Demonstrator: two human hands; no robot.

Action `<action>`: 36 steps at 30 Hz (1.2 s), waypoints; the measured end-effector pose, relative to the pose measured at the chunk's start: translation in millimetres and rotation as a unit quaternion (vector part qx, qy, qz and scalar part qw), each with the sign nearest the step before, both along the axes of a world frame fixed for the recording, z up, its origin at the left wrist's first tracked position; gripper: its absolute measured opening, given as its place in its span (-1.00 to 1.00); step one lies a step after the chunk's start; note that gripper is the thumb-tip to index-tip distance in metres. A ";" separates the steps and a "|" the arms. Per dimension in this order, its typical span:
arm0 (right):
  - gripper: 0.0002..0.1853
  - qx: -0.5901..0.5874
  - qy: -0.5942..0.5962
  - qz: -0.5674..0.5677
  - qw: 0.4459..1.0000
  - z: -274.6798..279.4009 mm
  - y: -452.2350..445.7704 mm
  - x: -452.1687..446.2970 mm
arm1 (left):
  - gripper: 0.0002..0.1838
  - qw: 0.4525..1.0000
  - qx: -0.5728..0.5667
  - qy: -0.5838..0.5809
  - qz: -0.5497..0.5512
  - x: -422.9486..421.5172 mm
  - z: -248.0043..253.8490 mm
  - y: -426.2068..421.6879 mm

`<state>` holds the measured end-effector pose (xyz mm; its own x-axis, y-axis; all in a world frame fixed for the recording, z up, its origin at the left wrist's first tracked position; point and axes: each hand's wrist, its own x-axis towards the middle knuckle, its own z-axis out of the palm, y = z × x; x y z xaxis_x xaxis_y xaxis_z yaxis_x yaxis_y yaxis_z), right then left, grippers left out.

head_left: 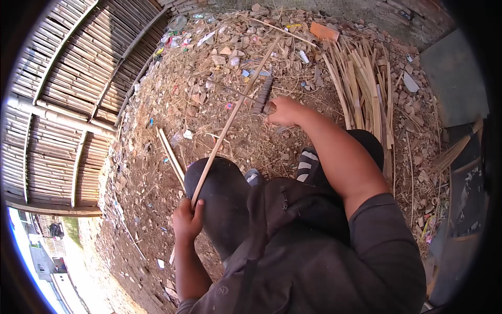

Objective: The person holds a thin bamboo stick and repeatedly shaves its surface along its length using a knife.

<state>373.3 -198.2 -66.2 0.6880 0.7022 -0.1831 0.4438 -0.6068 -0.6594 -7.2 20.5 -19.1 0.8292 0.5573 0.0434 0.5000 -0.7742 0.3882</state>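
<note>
A long, pale bamboo strip (228, 125) slants up from my left hand (188, 219), whose fingers are wrapped round its lower end beside my knee. The strip's far end reaches over the rubble. My right hand (285, 111) is closed round the handle of a knife, mostly hidden by the fingers. The knife's thin, dark blade (230, 89) points left and meets or crosses the strip; I cannot tell whether they touch. Just by the right fingers is a dark, ribbed, wrapped piece (264, 94); whether it belongs to the knife is unclear.
A pile of split bamboo strips (361, 83) lies on the right, near an orange brick piece (324, 32). Two shorter strips (171, 154) rest left of my knee. Stones and litter cover the ground (157, 209). A bamboo wall (78, 57) stands at left, dark panels (465, 193) at right.
</note>
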 end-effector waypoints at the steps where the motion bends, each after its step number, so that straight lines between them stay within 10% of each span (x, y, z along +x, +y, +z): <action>1: -0.49 -0.006 -0.003 -0.004 1.000 0.0 0.1 0.1 | -0.46 1.000 0.008 0.000 -0.001 0.4 0.2 0.8; 9: -0.50 -0.047 -0.074 0.176 0.980 29.8 6.1 -33.6 | -0.45 1.000 -0.012 0.000 0.008 1.3 -6.3 2.6; 16: -0.36 0.006 -0.025 0.015 1.000 -0.3 5.0 -5.7 | -0.44 1.000 0.007 -0.010 0.003 -1.5 -6.8 3.0; 26: -0.57 -0.016 -0.063 0.174 0.983 33.2 4.8 -31.9 | -0.47 1.000 -0.016 -0.012 0.009 2.5 -6.3 2.2; 36: -0.48 0.010 -0.009 0.043 0.999 17.5 -1.3 -16.4 | -0.47 1.000 0.010 -0.011 0.012 2.0 -6.1 -1.3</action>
<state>356.9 -199.6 -48.8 0.6277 0.7624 -0.1573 0.5055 -0.5528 -0.6625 -5.2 19.2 -25.2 0.8140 0.5762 0.0741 0.5100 -0.7699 0.3836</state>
